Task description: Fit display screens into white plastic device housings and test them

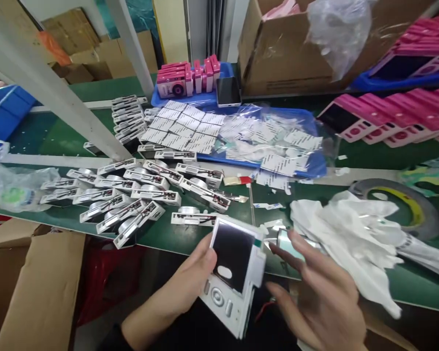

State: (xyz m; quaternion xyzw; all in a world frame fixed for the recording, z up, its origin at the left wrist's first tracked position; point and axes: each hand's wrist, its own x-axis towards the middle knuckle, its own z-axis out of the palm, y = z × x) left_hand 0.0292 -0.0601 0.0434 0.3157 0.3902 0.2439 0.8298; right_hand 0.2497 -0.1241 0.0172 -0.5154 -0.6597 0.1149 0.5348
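My left hand (190, 278) grips a white toy camera body (237, 297) by its left edge, thumb on the front. Its dark screen faces me, with silver buttons below and a pale oval reflection on the glass. To the right, my right hand (322, 297) hovers apart from the camera, fingers spread and slightly blurred, with nothing visible in them. Behind that hand lies a pale cylindrical object (290, 243), partly hidden. A short red wire (265, 308) shows between the hands. Several open white camera halves (155, 196) with wiring inside stand on the green bench beyond.
A blue tray (316, 163) holds white printed cards and plastic wrap. Crumpled white cloth (346, 229) and a tape roll (424, 209) lie at right. Pink cameras (388, 117) are stacked behind. A slanted white post (73, 107) crosses the left side; a cardboard box (40, 292) stands below.
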